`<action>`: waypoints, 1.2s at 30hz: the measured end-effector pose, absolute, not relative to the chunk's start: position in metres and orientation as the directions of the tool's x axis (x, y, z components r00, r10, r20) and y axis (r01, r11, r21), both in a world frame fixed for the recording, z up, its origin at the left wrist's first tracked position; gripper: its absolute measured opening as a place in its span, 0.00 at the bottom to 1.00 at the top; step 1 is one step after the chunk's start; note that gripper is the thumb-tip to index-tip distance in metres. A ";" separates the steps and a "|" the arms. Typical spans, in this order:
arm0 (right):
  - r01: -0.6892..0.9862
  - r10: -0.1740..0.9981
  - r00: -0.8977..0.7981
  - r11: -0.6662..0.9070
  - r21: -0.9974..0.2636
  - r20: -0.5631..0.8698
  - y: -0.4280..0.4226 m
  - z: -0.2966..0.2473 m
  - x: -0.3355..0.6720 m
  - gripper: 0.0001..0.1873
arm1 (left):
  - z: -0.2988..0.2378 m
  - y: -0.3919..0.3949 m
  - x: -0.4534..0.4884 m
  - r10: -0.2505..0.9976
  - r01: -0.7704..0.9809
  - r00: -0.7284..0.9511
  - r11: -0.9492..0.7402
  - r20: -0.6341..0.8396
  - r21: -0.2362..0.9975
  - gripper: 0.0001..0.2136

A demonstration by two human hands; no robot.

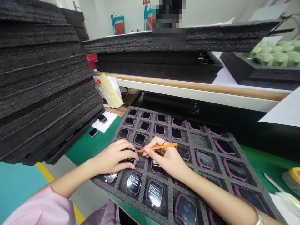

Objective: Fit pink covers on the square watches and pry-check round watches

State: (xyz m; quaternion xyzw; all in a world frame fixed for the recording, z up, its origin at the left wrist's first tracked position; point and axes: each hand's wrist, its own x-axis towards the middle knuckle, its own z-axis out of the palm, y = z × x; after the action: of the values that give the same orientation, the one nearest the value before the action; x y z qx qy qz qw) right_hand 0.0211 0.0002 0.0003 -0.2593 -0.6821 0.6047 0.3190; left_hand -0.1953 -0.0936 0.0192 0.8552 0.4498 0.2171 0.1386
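My left hand (117, 156) grips a purple-rimmed smartwatch case (130, 160) without a strap, fingers curled over its edges; part of its lit screen shows between them. Between the thumb and fingers of my right hand (161, 153) is a slim orange stick (164, 146). Its pointed end meets or nearly meets the side of that watch; exact contact I cannot tell. Under both hands lies a dark grey foam tray (172, 176) with square pockets, most holding a similar watch. Near my right hand, a watch (156, 166) shows white text, as does another watch (134, 182) closer to me.
A tall stack of black foam sheets (42, 81) stands at the left. Behind the tray runs a shelf edge (187, 90) bearing more foam. Two loose watches lie left of the tray, one on a white card (106, 122). A tape roll (294, 178) sits at the right.
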 end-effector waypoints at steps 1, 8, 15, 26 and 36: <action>-0.023 0.733 -0.667 0.157 -0.987 0.132 -0.001 0.000 0.022 0.15 | 0.019 -0.094 -0.195 0.829 0.705 0.497 -0.558 0.256 0.438 0.10; -0.008 0.672 -0.717 0.257 -0.966 0.184 -0.001 -0.002 0.026 0.09 | 0.017 -0.094 -0.197 0.867 0.693 0.437 -0.495 0.241 0.524 0.15; -0.005 0.652 -0.725 0.317 -0.948 0.222 -0.003 -0.002 0.026 0.08 | 0.014 -0.096 -0.197 0.931 0.747 0.329 -0.361 0.161 0.558 0.21; 0.086 0.782 -0.590 0.309 -0.947 0.201 0.006 0.024 0.063 0.13 | 0.034 -0.092 -0.192 0.945 0.752 0.317 -0.301 0.079 0.586 0.23; 0.014 0.883 -0.468 0.015 -1.000 0.007 -0.003 -0.002 0.095 0.23 | 0.030 -0.074 -0.153 0.811 0.712 0.556 -0.579 0.185 0.398 0.14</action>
State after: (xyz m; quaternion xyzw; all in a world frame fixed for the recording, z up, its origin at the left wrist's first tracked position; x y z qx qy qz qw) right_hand 0.0951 -0.0033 -0.0018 -0.3659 -0.6130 0.5986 0.3632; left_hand -0.1534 -0.0742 0.0298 0.8708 0.4371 0.1763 0.1399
